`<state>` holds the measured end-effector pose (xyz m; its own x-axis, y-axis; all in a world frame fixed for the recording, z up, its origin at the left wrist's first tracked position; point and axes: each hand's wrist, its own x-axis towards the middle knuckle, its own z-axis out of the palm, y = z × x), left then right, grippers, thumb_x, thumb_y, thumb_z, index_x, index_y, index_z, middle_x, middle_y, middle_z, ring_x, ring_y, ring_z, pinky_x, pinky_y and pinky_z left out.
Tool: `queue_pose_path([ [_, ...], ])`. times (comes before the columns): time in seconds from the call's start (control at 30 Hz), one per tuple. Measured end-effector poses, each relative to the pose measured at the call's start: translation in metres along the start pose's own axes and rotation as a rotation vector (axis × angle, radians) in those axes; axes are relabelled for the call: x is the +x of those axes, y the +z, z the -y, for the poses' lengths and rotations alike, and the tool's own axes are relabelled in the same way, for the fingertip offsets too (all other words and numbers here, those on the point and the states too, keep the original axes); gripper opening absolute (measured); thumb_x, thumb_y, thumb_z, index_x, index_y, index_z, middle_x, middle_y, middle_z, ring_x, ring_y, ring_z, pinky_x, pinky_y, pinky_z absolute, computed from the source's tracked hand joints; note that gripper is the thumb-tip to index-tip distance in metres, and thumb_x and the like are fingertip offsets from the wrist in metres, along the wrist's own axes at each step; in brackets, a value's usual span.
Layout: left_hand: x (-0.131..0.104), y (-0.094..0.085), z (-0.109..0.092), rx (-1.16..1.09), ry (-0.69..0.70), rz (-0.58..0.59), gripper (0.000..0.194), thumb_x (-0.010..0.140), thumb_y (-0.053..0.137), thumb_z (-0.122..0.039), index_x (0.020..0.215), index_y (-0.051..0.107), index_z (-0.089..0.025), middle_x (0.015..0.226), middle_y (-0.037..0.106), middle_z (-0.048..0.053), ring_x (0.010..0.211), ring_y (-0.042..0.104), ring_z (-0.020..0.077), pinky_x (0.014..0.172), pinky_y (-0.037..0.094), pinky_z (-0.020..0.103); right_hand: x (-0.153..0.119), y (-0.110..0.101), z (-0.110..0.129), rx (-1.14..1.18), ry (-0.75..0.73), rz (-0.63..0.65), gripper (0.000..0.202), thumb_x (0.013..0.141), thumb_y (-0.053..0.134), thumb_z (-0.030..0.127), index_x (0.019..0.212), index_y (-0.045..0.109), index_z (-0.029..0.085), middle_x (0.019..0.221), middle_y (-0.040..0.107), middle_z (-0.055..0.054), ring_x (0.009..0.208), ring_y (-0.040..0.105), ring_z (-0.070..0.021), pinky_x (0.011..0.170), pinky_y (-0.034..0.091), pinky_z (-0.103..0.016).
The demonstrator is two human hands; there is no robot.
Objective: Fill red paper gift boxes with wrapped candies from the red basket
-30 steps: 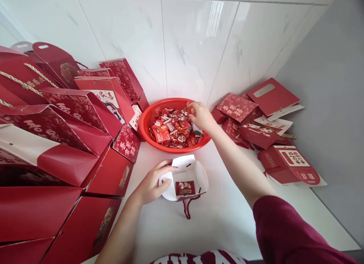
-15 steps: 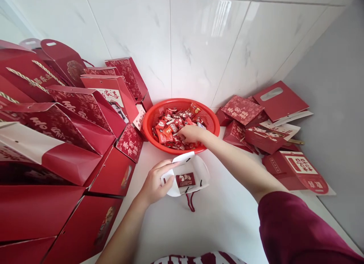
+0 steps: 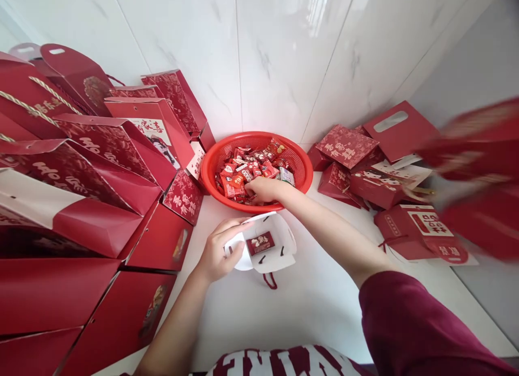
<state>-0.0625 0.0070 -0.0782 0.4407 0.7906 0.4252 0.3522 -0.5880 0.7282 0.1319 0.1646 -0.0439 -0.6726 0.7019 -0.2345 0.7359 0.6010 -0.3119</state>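
Red gift bags (image 3: 81, 165) crowd the white bench (image 3: 316, 306). The red basket (image 3: 300, 173) sits against the wall, the right hand (image 3: 263, 189) clenched among its sweets (image 3: 243, 170). Left hand (image 3: 217, 252) grasps the open white box (image 3: 279, 252), one red sweet (image 3: 260, 243) inside.

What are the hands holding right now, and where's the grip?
Left hand grips the small open gift box by its left flap. Right hand is down among the candies in the red basket; whether it holds one cannot be told.

Red gift bags (image 3: 101, 165), white wall (image 3: 275, 52)
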Motion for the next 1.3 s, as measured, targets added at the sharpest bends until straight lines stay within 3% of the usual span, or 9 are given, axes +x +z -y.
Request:
queue_pose_path([
  [0.13,0.001,0.001,-0.002,-0.018,-0.031,-0.028,0.044,0.087,0.055,-0.015,0.13,0.061,-0.021,0.127,0.06,0.008,0.118,0.056,0.0224,0.102,0.044,0.034,-0.01,0.002,-0.012,0.104,0.023,-0.09,0.016,0.078,0.069,0.018,0.094,0.072,0.018,0.09,0.074,-0.004,0.078,0.066,-0.0168,0.068,0.044,-0.023],
  [0.23,0.002,0.003,-0.003,-0.061,-0.106,-0.048,0.039,0.088,0.055,-0.019,0.126,0.064,-0.02,0.126,0.06,0.009,0.118,0.056,0.023,0.103,0.043,0.034,-0.037,0.0,-0.012,0.277,-0.032,-0.347,0.015,0.082,0.067,0.019,0.096,0.074,0.018,0.094,0.074,-0.003,0.084,0.067,-0.0162,0.081,0.046,-0.025],
  [0.33,0.003,0.005,-0.002,-0.139,-0.261,-0.016,0.037,0.09,0.053,-0.023,0.125,0.065,-0.02,0.124,0.06,0.008,0.118,0.057,0.0241,0.104,0.043,0.035,-0.077,-0.004,0.005,0.498,-0.112,-0.64,0.016,0.088,0.064,0.025,0.1,0.072,0.019,0.1,0.074,-0.003,0.091,0.067,-0.0169,0.087,0.048,-0.029],
  [0.43,0.004,0.007,0.002,-0.208,-0.372,0.034,0.037,0.09,0.053,-0.026,0.125,0.066,-0.021,0.12,0.061,0.008,0.117,0.057,0.0258,0.102,0.044,0.037,-0.115,-0.007,0.033,0.717,-0.246,-0.728,0.018,0.09,0.064,0.032,0.103,0.071,0.021,0.1,0.073,-0.003,0.091,0.068,-0.017,0.085,0.052,-0.03],
  [0.57,0.006,0.008,0.003,-0.266,-0.361,0.03,0.037,0.088,0.055,-0.025,0.123,0.067,-0.021,0.123,0.06,0.008,0.12,0.055,0.0261,0.102,0.044,0.036,-0.141,-0.004,0.055,0.622,-0.412,-0.546,0.016,0.091,0.063,0.033,0.103,0.071,0.025,0.105,0.073,-0.002,0.098,0.067,-0.0176,0.088,0.052,-0.031],
  [0.73,0.005,0.006,-0.001,-0.216,-0.387,0.05,0.038,0.088,0.055,-0.028,0.123,0.067,-0.021,0.114,0.063,0.009,0.111,0.059,0.0259,0.09,0.051,0.034,-0.132,-0.01,0.024,0.427,-0.061,-0.626,0.028,0.099,0.047,0.037,0.098,0.072,0.024,0.097,0.074,-0.003,0.093,0.068,-0.0212,0.083,0.052,-0.032],
  [0.87,0.004,0.005,-0.001,-0.187,-0.377,0.067,0.04,0.088,0.054,-0.028,0.125,0.067,-0.021,0.115,0.064,0.009,0.1,0.061,0.0227,0.086,0.052,0.032,-0.095,-0.024,-0.006,0.281,0.112,-0.404,0.029,0.098,0.043,0.022,0.097,0.072,0.021,0.092,0.075,-0.003,0.089,0.069,-0.0211,0.08,0.051,-0.03],
  [1.07,0.004,0.005,0.002,-0.18,-0.364,0.089,0.04,0.089,0.054,-0.026,0.127,0.065,-0.021,0.12,0.062,0.009,0.101,0.061,0.0216,0.098,0.048,0.035,-0.018,-0.029,-0.01,-0.021,0.206,-0.05,0.039,0.085,0.047,0.002,0.115,0.068,0.015,0.116,0.071,-0.012,0.103,0.067,-0.0256,0.084,0.049,-0.03],
  [1.3,0.002,0.005,0.006,-0.192,-0.323,0.097,0.04,0.09,0.053,-0.025,0.128,0.064,-0.021,0.13,0.058,0.009,0.123,0.054,0.0236,0.107,0.041,0.034,0.015,-0.016,-0.018,-0.126,0.229,0.005,0.063,0.073,0.074,0.022,0.131,0.054,0.011,0.135,0.058,-0.019,0.121,0.057,-0.0329,0.094,0.048,-0.036],
])
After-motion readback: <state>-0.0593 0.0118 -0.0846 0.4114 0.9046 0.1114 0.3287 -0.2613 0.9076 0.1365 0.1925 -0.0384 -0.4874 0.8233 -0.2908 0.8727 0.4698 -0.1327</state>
